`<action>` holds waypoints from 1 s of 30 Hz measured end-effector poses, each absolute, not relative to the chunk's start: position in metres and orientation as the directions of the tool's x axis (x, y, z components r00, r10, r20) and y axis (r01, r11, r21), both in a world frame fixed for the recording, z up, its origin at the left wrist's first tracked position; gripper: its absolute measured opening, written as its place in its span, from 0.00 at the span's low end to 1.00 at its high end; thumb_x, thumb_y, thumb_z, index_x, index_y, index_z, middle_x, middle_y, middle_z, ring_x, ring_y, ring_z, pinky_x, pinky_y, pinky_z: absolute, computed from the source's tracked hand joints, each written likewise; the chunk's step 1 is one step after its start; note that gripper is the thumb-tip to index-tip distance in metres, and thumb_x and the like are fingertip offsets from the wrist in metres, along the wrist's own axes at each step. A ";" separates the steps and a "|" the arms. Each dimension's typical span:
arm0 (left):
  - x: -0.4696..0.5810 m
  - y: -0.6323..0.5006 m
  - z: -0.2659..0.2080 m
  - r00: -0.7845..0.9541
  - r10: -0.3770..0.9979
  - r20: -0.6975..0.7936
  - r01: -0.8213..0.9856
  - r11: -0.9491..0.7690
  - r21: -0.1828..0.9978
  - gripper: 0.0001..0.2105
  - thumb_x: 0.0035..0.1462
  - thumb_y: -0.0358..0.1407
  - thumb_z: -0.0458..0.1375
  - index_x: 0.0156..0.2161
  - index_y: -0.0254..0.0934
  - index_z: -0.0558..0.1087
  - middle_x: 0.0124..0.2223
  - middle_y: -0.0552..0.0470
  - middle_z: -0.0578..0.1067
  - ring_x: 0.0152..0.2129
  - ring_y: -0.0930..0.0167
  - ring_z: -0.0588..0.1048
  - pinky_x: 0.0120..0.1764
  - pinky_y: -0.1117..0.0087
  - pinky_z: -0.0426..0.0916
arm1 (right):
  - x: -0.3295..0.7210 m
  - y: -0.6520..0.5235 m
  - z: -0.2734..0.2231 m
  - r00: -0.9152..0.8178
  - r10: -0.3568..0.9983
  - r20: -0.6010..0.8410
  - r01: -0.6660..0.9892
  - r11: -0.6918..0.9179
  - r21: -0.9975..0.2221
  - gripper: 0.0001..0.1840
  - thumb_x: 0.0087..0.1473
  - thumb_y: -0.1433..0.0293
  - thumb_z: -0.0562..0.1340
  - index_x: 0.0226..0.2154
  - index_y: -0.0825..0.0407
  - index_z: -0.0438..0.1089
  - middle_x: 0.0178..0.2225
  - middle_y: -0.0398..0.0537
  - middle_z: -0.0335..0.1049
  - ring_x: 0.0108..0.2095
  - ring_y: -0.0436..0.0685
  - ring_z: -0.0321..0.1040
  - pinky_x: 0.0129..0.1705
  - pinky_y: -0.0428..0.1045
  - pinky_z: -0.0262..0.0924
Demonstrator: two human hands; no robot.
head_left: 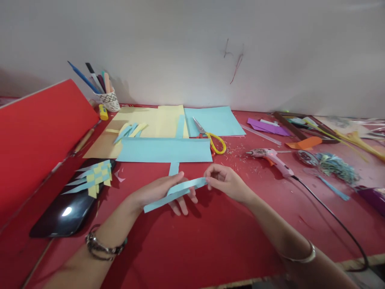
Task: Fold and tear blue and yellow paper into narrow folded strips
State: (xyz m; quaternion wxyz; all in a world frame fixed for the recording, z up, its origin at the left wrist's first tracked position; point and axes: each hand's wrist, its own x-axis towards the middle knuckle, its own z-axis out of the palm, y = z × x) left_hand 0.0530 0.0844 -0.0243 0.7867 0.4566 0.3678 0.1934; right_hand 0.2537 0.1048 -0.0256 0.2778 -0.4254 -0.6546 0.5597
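A patterned cup (110,102) is filled with pens (84,78) and placed near the wall (180,52), with a small yellow tube (103,113) set just beside it. At the left, a red board (39,140) is propped at a tilt, and a dark phone (64,216) is laid near it. At the right, purple paper (267,127) is left near a brown frame (285,125). Nearer, a pink glue gun (279,162) is laid down, its black cord (301,182) trailed to the table's (210,249) front edge.

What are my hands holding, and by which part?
A blue paper strip: the right hand pinches its right end; the rest lies across the left hand.
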 end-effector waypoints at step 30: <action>0.060 0.086 -0.032 0.428 0.895 0.127 0.473 -0.342 0.812 0.13 0.53 0.40 0.51 0.21 0.38 0.66 0.19 0.58 0.69 0.18 0.76 0.66 0.24 0.76 0.56 | 0.246 0.094 -0.033 -0.563 0.790 0.241 0.629 0.600 -0.494 0.08 0.47 0.64 0.60 0.33 0.49 0.67 0.48 0.53 0.57 0.51 0.62 0.52 0.52 0.63 0.39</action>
